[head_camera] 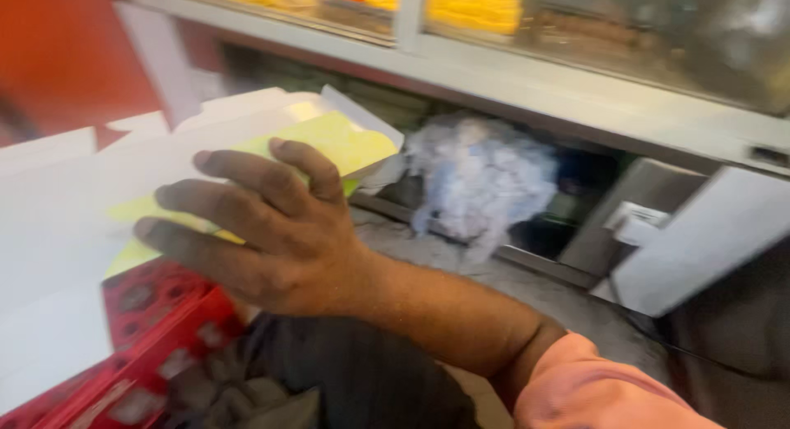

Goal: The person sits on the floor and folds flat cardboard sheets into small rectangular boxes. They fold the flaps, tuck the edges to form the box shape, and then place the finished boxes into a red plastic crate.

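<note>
Fingers of the right hand (271, 240) lie spread and nearly flat across a stack of flat white cardboard box blanks (99, 199) with a pale yellow sheet (337, 141) among them, pressing on the top rather than closing round anything. That stack sits tilted at the left of the view, above a red plastic crate (156, 314) and in front of a glass display counter (510, 75). Beyond the stack a crumpled white plastic bag (481, 178) lies under the counter; the left hand is out of sight.
</note>
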